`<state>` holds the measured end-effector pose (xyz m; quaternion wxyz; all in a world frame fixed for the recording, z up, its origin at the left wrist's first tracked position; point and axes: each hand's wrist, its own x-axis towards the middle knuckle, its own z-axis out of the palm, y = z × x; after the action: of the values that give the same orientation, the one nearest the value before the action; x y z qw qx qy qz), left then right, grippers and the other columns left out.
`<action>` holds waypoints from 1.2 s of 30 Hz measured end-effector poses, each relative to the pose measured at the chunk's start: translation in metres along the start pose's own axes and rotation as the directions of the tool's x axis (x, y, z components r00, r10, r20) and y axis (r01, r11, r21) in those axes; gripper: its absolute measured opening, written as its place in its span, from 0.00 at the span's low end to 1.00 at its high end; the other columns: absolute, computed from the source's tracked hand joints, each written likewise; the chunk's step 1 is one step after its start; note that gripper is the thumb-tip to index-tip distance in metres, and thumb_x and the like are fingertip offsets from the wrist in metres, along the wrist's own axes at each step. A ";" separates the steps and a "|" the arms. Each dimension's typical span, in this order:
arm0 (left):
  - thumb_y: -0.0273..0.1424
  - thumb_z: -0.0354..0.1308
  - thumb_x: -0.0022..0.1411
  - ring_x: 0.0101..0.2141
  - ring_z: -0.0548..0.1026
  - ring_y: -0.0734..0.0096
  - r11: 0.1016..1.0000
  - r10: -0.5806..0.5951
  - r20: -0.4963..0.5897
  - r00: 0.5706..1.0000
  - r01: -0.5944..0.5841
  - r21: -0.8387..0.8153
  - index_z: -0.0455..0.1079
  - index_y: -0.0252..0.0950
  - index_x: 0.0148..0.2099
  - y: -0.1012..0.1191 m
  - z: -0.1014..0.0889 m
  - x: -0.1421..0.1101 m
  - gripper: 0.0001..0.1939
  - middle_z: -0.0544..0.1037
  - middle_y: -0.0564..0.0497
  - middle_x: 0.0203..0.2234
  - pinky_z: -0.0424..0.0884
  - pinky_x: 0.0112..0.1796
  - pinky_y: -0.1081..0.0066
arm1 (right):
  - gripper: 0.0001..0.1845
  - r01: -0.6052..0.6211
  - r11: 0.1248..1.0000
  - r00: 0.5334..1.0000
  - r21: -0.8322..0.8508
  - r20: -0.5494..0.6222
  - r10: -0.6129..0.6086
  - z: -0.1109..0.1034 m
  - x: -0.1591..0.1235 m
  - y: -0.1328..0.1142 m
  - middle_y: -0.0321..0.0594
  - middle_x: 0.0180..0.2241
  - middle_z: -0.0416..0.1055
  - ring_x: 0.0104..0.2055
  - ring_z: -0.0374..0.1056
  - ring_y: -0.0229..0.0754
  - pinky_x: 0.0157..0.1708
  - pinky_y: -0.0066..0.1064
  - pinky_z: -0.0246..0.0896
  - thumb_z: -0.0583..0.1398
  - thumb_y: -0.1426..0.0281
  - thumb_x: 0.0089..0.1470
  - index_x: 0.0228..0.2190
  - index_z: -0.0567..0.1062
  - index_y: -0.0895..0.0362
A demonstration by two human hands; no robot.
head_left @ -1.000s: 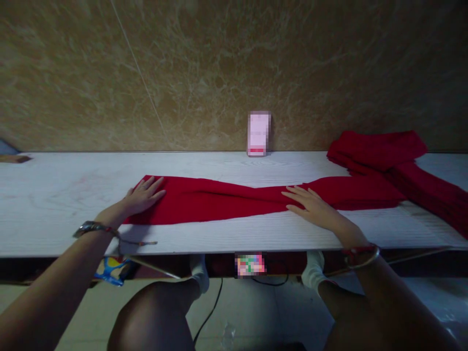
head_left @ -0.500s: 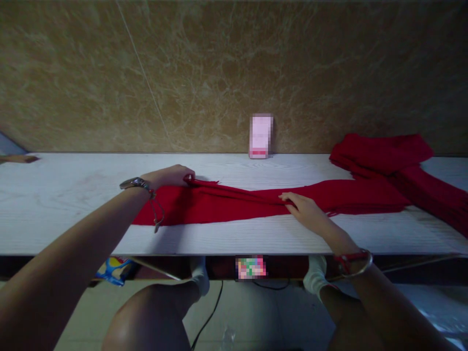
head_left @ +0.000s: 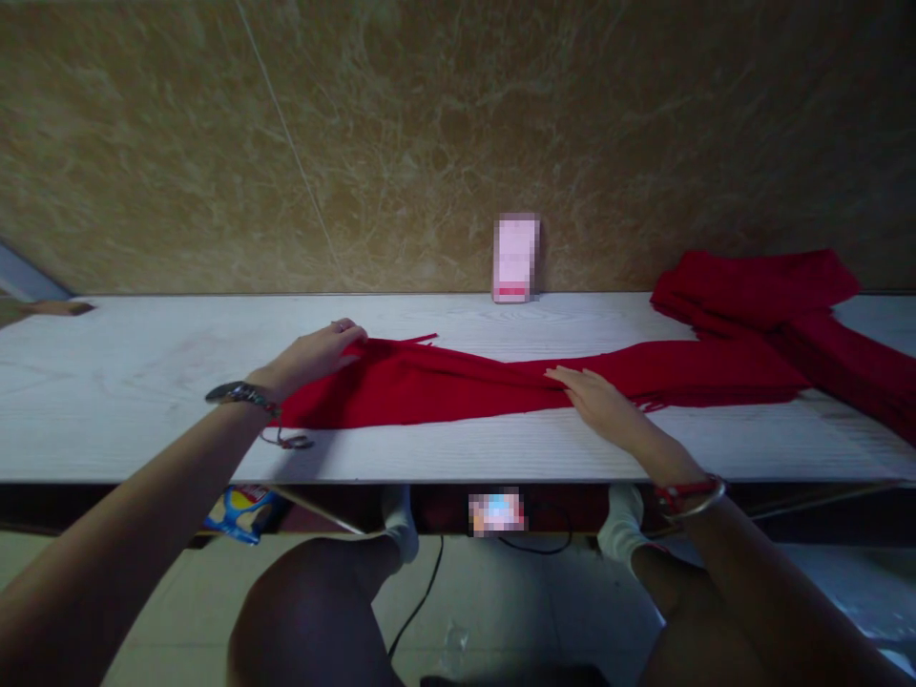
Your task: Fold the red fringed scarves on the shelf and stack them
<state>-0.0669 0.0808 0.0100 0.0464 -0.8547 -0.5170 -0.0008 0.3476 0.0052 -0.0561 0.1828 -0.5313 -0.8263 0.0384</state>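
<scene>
A long strip of red cloth, like a scarf (head_left: 436, 391), lies along the white tabletop with its far edge folded over in a narrow ridge. My left hand (head_left: 322, 353) grips that far edge near the strip's left end, and a thin loose strand sticks out beside it. On the strip's middle rests my right hand (head_left: 601, 405), its fingers stretched out flat over the fold. Short fringe shows just right of my right hand. The cloth under both palms is hidden.
A bunched pile of red cloth (head_left: 751, 291) lies at the right, over the strip's end. A blurred-out phone-like object (head_left: 515, 258) leans on the marbled wall (head_left: 401, 143). Below the white table (head_left: 143, 382) are a blue packet (head_left: 243, 513), another blurred screen (head_left: 496, 512) and a black cable (head_left: 422, 606).
My left hand has shifted slightly left and turned, and the far edge it held raised now lies lower. My right hand's fingers have straightened and flattened on the cloth. The view has tilted slightly.
</scene>
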 end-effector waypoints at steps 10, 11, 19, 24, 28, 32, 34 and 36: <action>0.32 0.46 0.56 0.41 0.72 0.62 0.999 -0.017 0.087 0.996 0.014 0.035 0.69 0.34 0.45 -0.005 0.002 0.020 0.17 0.75 0.44 0.40 0.67 0.45 0.68 | 0.25 0.053 0.995 0.998 -0.084 0.020 -0.051 0.000 0.000 0.000 0.45 0.55 0.68 0.58 0.61 0.46 0.56 0.50 0.56 0.45 0.77 0.56 0.51 0.70 0.57; 0.31 0.45 0.56 0.40 0.73 0.62 0.999 -0.014 0.101 0.995 0.010 0.047 0.69 0.34 0.43 -0.005 0.001 0.021 0.16 0.75 0.43 0.38 0.67 0.44 0.68 | 0.25 0.057 0.995 0.998 -0.084 0.013 -0.056 0.000 0.000 0.000 0.46 0.54 0.68 0.58 0.62 0.46 0.56 0.50 0.57 0.45 0.77 0.56 0.51 0.71 0.58; 0.32 0.50 0.54 0.33 0.72 0.66 0.994 -0.101 0.097 0.990 0.096 0.051 0.66 0.34 0.41 -0.013 -0.009 0.008 0.12 0.75 0.48 0.33 0.67 0.35 0.73 | 0.24 0.086 0.994 0.995 -0.071 -0.045 -0.089 -0.001 -0.001 0.004 0.42 0.51 0.71 0.55 0.65 0.45 0.55 0.48 0.59 0.47 0.77 0.55 0.49 0.73 0.54; 0.28 0.43 0.59 0.32 0.70 0.73 0.994 0.041 0.238 0.970 -0.064 0.089 0.67 0.32 0.41 -0.020 -0.023 -0.013 0.13 0.75 0.51 0.31 0.65 0.36 0.75 | 0.25 0.077 0.996 0.996 -0.049 -0.038 -0.079 -0.005 0.000 0.003 0.41 0.51 0.72 0.55 0.65 0.45 0.55 0.48 0.59 0.46 0.78 0.54 0.48 0.73 0.53; 0.28 0.41 0.58 0.37 0.70 0.71 0.973 0.036 0.052 0.998 -0.047 0.225 0.69 0.29 0.41 -0.022 -0.040 -0.038 0.17 0.75 0.46 0.37 0.65 0.41 0.72 | 0.25 0.049 0.999 0.993 -0.020 -0.109 -0.051 -0.012 -0.002 0.000 0.42 0.52 0.70 0.56 0.64 0.44 0.57 0.47 0.58 0.45 0.76 0.56 0.50 0.72 0.56; 0.27 0.41 0.56 0.39 0.73 0.67 0.953 -0.054 0.116 0.992 0.017 0.303 0.69 0.29 0.48 -0.012 -0.033 -0.071 0.21 0.75 0.41 0.45 0.67 0.39 0.69 | 0.24 0.077 0.997 0.994 0.006 -0.077 -0.076 -0.016 -0.007 0.003 0.40 0.54 0.69 0.57 0.62 0.42 0.58 0.45 0.57 0.45 0.75 0.57 0.50 0.72 0.54; 0.24 0.39 0.58 0.38 0.74 0.65 0.944 -0.041 0.225 0.974 -0.036 0.327 0.69 0.28 0.50 -0.007 -0.021 -0.084 0.23 0.76 0.38 0.46 0.68 0.39 0.68 | 0.24 0.114 0.993 0.993 -0.005 0.023 -0.114 -0.015 -0.009 0.008 0.40 0.54 0.68 0.58 0.60 0.42 0.58 0.46 0.56 0.46 0.75 0.56 0.49 0.72 0.53; 0.23 0.38 0.59 0.37 0.75 0.65 0.929 -0.014 0.244 0.970 -0.077 0.362 0.69 0.27 0.50 -0.003 -0.011 -0.091 0.23 0.76 0.36 0.45 0.67 0.39 0.67 | 0.24 0.129 0.991 0.989 -0.024 0.076 -0.127 -0.012 -0.011 0.012 0.41 0.55 0.67 0.59 0.59 0.43 0.58 0.48 0.55 0.46 0.76 0.56 0.49 0.72 0.53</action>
<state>-0.1115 0.0005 0.0166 0.1425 -0.8328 -0.4957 0.2011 0.3660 -0.0011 -0.0506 0.1465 -0.4780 -0.8654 0.0341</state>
